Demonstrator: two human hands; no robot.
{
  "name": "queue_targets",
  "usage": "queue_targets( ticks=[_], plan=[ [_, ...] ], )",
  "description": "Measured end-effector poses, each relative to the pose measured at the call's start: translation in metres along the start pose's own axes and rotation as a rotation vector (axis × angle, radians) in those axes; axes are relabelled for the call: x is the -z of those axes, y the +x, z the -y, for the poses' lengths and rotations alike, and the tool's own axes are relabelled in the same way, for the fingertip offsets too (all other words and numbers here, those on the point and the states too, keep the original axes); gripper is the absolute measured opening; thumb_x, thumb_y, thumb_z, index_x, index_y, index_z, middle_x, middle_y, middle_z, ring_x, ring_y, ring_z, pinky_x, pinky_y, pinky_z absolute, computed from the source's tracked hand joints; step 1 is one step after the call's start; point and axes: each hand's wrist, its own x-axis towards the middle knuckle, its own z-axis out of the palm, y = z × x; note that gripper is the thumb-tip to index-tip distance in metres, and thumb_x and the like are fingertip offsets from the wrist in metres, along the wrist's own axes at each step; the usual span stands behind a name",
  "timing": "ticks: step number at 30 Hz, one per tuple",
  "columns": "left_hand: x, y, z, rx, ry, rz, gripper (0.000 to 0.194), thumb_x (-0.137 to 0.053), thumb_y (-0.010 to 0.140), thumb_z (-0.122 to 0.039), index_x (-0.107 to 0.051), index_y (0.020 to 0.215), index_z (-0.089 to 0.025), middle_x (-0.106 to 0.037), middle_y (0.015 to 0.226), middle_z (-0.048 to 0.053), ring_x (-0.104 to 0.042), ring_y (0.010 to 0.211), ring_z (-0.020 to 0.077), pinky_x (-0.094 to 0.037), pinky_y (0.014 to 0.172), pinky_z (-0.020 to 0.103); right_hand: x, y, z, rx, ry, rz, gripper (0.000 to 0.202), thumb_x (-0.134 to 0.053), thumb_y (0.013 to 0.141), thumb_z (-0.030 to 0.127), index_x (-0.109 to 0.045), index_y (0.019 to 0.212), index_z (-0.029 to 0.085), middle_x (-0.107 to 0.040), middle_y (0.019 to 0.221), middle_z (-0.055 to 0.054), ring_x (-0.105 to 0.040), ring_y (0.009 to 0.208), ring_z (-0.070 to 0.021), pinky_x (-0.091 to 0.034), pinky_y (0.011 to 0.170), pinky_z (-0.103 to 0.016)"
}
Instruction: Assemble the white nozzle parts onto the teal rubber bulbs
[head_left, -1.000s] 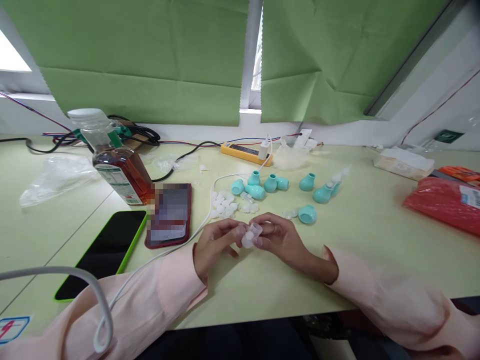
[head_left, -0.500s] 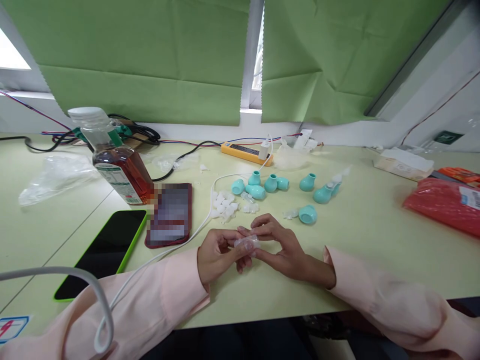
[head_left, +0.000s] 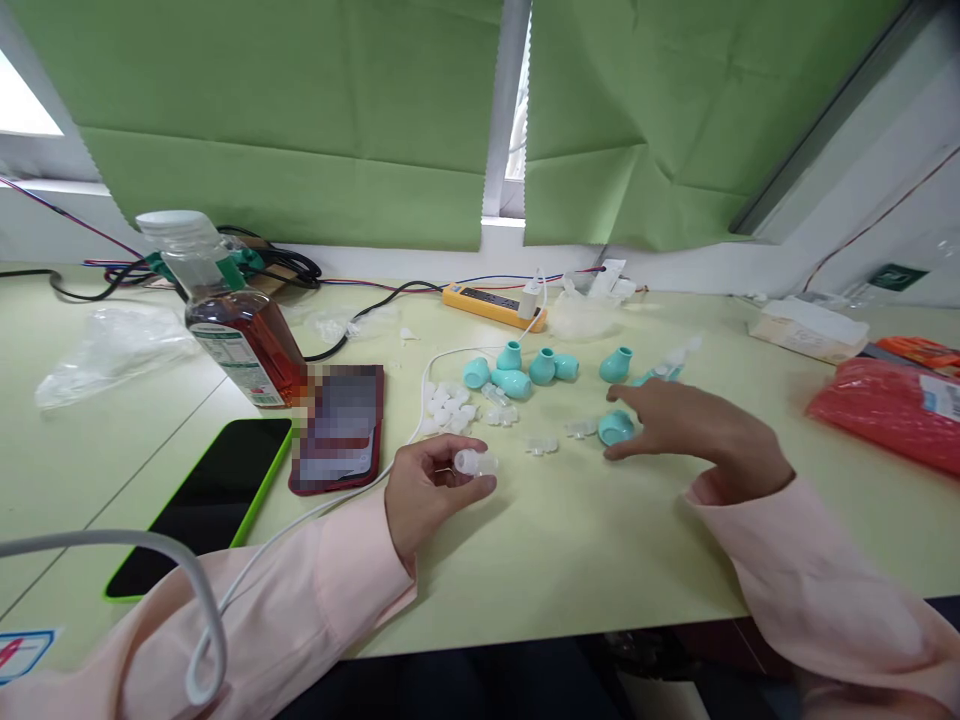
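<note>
My left hand (head_left: 435,495) holds a clear plastic cylinder (head_left: 477,463) between thumb and fingers. To the right, my right hand (head_left: 667,422) has its thumb and fingers spread around a teal bulb-shaped piece (head_left: 616,428); whether they touch it is unclear. Small clear plastic parts (head_left: 541,445) lie between the hands, one of them beside that teal piece. Further back are several teal pieces (head_left: 511,383), some upright and some on their sides. White caps (head_left: 448,405) form a pile beyond my left hand. Part of another teal piece (head_left: 660,374) is hidden behind my right hand.
At left stand a bottle of amber liquid (head_left: 251,345), a green-edged phone (head_left: 214,500) and a red-cased phone (head_left: 341,430). A white cable (head_left: 300,522) crosses my left sleeve. Behind is a yellow power strip (head_left: 484,306); a red plastic package (head_left: 877,405) lies at right.
My right hand has let go of the clear cylinder and moved right to the teal piece. My left hand keeps the cylinder, now tilted differently. A clear part now shows on the table between the hands.
</note>
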Motion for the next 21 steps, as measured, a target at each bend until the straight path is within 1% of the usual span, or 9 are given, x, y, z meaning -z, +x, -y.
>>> queue_targets(
  ticks=[2,4,6,8,11,14,17,19,21],
  plan=[
    [0.000,0.000,0.000,0.000,-0.003,0.015,0.033,-0.070,0.053,-0.022,-0.061,0.084,-0.013,-0.051,0.060,-0.002,-0.046,0.053,0.0073,-0.038,0.050,0.019,-0.004,0.002,-0.003,0.017,0.023,0.076,0.028,-0.054,0.062,0.040,-0.054,0.080,0.019,-0.054,0.068,-0.006,-0.052,0.058,-0.0184,-0.034,0.045,-0.026],
    [0.001,0.000,-0.002,-0.019,-0.014,0.040,0.032,-0.068,0.058,-0.024,-0.061,0.088,-0.013,-0.052,0.065,-0.001,-0.046,0.056,0.0077,-0.039,0.052,0.020,0.000,0.001,-0.006,0.050,0.034,0.076,0.019,-0.052,0.065,0.032,-0.054,0.079,0.020,-0.054,0.068,-0.005,-0.052,0.059,-0.0179,-0.035,0.048,-0.026],
    [0.001,-0.001,-0.003,-0.043,-0.019,0.074,0.032,-0.065,0.061,-0.026,-0.061,0.090,-0.014,-0.051,0.066,-0.001,-0.045,0.057,0.0078,-0.039,0.052,0.020,0.010,-0.004,-0.008,0.105,0.058,0.005,0.019,-0.050,0.066,0.027,-0.054,0.084,0.021,-0.055,0.070,-0.003,-0.051,0.059,-0.0168,-0.037,0.051,-0.028],
    [0.000,-0.001,-0.004,-0.070,-0.018,0.107,0.031,-0.063,0.064,-0.026,-0.059,0.092,-0.014,-0.051,0.071,0.000,-0.047,0.064,0.0097,-0.040,0.056,0.021,0.019,-0.008,-0.005,0.205,0.159,-0.114,0.024,-0.050,0.067,0.024,-0.052,0.091,0.023,-0.055,0.078,-0.003,-0.051,0.061,-0.0152,-0.040,0.055,-0.029],
    [0.000,-0.001,-0.003,-0.089,-0.035,0.160,0.030,-0.060,0.067,-0.026,-0.056,0.094,-0.014,-0.054,0.088,0.005,-0.048,0.085,0.0154,-0.042,0.071,0.025,0.021,-0.009,0.013,0.431,0.515,-0.195,0.034,-0.052,0.065,0.018,-0.049,0.098,0.024,-0.051,0.093,-0.004,-0.051,0.069,-0.0136,-0.044,0.056,-0.024],
    [-0.001,-0.001,-0.001,-0.060,-0.114,0.211,0.036,-0.056,0.071,-0.029,-0.045,0.104,-0.015,-0.054,0.095,0.009,-0.050,0.090,0.0177,-0.041,0.076,0.031,0.004,-0.003,0.038,0.596,0.923,-0.079,0.037,-0.056,0.061,0.013,-0.047,0.096,0.024,-0.045,0.099,-0.003,-0.051,0.076,-0.0134,-0.046,0.056,-0.022],
    [-0.001,-0.003,-0.001,-0.086,-0.175,0.197,0.040,-0.054,0.073,-0.028,-0.032,0.106,-0.021,-0.056,0.086,0.004,-0.054,0.078,0.0144,-0.043,0.071,0.031,-0.018,0.006,0.058,0.642,1.255,0.123,0.042,-0.062,0.058,0.017,-0.045,0.096,0.023,-0.043,0.098,-0.003,-0.051,0.074,-0.0120,-0.047,0.051,-0.020],
    [-0.001,-0.004,-0.002,-0.123,-0.147,0.167,0.035,-0.057,0.071,-0.025,-0.034,0.097,-0.022,-0.056,0.077,0.000,-0.053,0.072,0.0121,-0.042,0.067,0.027,-0.028,0.009,0.066,0.628,1.409,0.196,0.044,-0.066,0.056,0.018,-0.046,0.095,0.022,-0.043,0.096,-0.003,-0.050,0.070,-0.0104,-0.047,0.046,-0.018],
    [-0.001,-0.005,-0.003,-0.137,-0.062,0.129,0.029,-0.063,0.066,-0.024,-0.042,0.085,-0.019,-0.055,0.072,-0.001,-0.051,0.069,0.0113,-0.041,0.064,0.024,-0.033,0.011,0.069,0.610,1.519,0.211,0.040,-0.067,0.058,0.018,-0.048,0.094,0.021,-0.043,0.095,-0.003,-0.050,0.065,-0.0081,-0.048,0.043,-0.017]
  ],
)
